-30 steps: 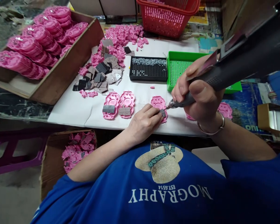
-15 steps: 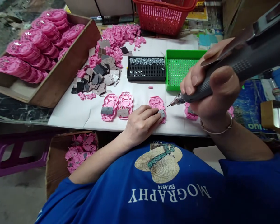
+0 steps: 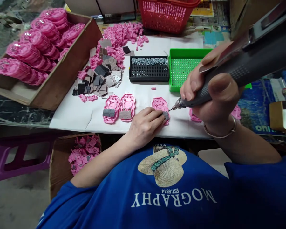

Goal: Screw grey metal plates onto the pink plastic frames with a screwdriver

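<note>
My left hand (image 3: 146,125) lies over a pink plastic casing (image 3: 159,103), its fingers together and pressing a small grey plate (image 3: 166,115) against the lower part. My right hand (image 3: 211,92) is wrapped round a dark grey electric screwdriver (image 3: 238,68). The screwdriver's thin bit (image 3: 172,108) points down left at the grey plate's upper right edge; whether it touches, I cannot tell. Left of my left hand lie two more pink casings, one with a dark grey plate (image 3: 109,113), the other with a lighter plate (image 3: 125,114). Another pink casing (image 3: 194,116) is partly hidden below my right hand.
A black tray (image 3: 149,78) of screws and a green perforated tray (image 3: 181,65) stand behind the casings. Loose grey plates (image 3: 100,76) and pink parts (image 3: 124,33) are heaped at left. A cardboard box (image 3: 69,60) holds stacked pink casings; a red basket (image 3: 168,16) stands behind.
My right hand has brought the screwdriver slightly left and down, so its bit is now close to the grey plate's edge. My left hand stays on the casing.
</note>
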The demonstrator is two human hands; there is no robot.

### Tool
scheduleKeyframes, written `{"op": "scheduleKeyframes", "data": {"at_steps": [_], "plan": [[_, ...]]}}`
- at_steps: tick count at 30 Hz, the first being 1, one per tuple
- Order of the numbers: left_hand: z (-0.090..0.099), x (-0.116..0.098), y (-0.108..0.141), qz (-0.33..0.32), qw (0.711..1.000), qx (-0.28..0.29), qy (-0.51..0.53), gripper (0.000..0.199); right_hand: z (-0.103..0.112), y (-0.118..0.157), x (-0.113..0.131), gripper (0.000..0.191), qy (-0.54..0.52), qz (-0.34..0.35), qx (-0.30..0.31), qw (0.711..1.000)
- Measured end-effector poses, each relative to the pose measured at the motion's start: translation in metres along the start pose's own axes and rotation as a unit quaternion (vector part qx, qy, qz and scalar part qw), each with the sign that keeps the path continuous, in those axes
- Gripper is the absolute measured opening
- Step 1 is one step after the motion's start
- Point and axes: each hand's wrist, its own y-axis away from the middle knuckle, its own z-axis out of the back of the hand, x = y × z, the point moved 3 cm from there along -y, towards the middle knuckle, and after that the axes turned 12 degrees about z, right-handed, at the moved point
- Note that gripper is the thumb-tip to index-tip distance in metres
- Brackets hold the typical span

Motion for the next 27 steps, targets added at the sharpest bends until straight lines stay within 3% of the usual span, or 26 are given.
{"op": "scheduleKeyframes", "data": {"at_steps": [3, 9, 14, 19, 24, 27], "plan": [[0.0, 0.0, -0.001, 0.003, 1.0, 0.002, -0.003, 0.007, 0.0, 0.004, -0.003, 0.03, 0.017, -0.013, 0.007, 1.0], [-0.001, 0.0, -0.001, 0.007, 1.0, 0.009, -0.016, 0.011, 0.002, 0.008, -0.012, 0.021, -0.027, 0.026, 0.022, 0.999], [-0.001, 0.001, -0.001, 0.004, 1.0, 0.013, -0.009, 0.01, 0.0, 0.006, -0.011, 0.027, 0.015, 0.027, 0.04, 0.999], [-0.001, 0.001, -0.001, 0.006, 1.0, 0.018, 0.0, 0.01, 0.0, 0.007, -0.013, 0.021, 0.018, 0.02, 0.036, 0.999], [-0.001, 0.001, -0.001, 0.011, 1.0, 0.026, -0.003, 0.012, -0.003, 0.006, -0.011, 0.029, 0.015, 0.046, 0.054, 0.997], [-0.001, 0.001, -0.001, 0.015, 1.0, 0.028, 0.003, 0.013, -0.005, 0.005, -0.011, 0.031, 0.008, 0.023, 0.081, 0.996]]}}
